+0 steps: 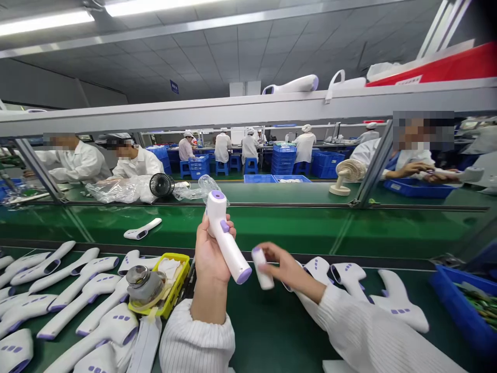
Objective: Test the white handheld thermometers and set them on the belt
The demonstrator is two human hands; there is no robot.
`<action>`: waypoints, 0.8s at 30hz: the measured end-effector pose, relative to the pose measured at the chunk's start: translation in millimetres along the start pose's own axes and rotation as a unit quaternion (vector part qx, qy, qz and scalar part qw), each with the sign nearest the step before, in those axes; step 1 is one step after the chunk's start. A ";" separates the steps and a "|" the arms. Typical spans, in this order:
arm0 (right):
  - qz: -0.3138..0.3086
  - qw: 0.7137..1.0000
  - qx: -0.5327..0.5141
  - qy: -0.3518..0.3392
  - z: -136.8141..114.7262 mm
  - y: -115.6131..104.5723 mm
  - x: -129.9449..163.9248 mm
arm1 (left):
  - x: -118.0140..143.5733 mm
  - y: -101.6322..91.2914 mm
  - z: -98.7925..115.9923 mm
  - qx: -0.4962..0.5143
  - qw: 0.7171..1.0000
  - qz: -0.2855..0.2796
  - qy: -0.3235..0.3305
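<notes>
blue bin (462, 305) cut off, co-workers' faces blurred

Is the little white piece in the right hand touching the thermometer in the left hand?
Apart. The head view shows green table between the small white piece and the thermometer.

Left hand (209, 251) raised, fingers clenched; right hand (285, 267) beside it, fingers pinched.
</notes>
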State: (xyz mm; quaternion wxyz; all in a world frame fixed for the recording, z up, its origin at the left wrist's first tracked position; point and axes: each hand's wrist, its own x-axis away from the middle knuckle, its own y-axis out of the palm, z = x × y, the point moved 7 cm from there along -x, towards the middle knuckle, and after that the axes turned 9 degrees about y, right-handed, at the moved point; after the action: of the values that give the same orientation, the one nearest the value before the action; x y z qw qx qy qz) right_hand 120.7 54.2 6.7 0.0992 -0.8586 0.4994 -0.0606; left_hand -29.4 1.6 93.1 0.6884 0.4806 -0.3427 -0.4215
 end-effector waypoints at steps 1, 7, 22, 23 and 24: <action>0.050 0.993 -0.110 0.012 -6.4 -10.0 -7.8 | -1.1 -1.3 -1.7 -0.018 1.000 0.000 0.005; 0.143 0.842 -0.517 -0.055 -45.3 -52.1 -22.5 | -4.4 -0.7 -11.6 -0.316 0.938 -0.115 0.088; 0.158 0.884 -0.427 -0.105 -52.7 -63.7 -10.1 | -84.3 -106.3 -45.0 -0.486 0.870 -0.002 0.089; 0.156 0.885 -0.426 -0.104 -51.7 -63.9 -10.1 | -83.8 -105.9 -45.2 -0.476 0.875 -0.004 0.094; 0.155 0.887 -0.423 -0.103 -50.6 -64.1 -10.3 | -81.5 -101.8 -46.0 -0.467 0.879 -0.013 0.097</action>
State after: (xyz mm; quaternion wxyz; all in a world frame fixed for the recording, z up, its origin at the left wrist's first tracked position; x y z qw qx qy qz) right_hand 159.6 88.5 70.6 -0.2147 -0.7322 0.5913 0.2610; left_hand -48.0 74.3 -23.1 0.8573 0.1461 -0.0318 -0.4927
